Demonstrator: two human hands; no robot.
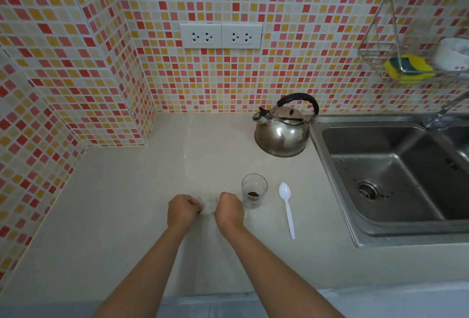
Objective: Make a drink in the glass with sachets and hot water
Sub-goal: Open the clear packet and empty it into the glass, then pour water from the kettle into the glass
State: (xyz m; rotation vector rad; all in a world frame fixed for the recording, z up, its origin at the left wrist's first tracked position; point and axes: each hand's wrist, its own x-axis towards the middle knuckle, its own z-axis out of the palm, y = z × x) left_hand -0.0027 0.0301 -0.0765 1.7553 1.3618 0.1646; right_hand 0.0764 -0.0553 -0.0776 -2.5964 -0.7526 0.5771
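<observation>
Sachet (208, 205) blurred between closed fists; tap (442, 112) and rack (416, 38) cut off at right edge

Your glass (254, 193) stands upright with brown powder at its bottom; the pale, blurred sachet (209, 205) sits just to its left.

Small red, orange and cream mosaic tiles (101, 63) cover the walls. Two white double sockets (220, 35) sit on the back wall above a pale beige desk (114, 216). A steel sink (385, 178) lies at right, below a wire rack (406, 38) holding what may be a sponge.
</observation>
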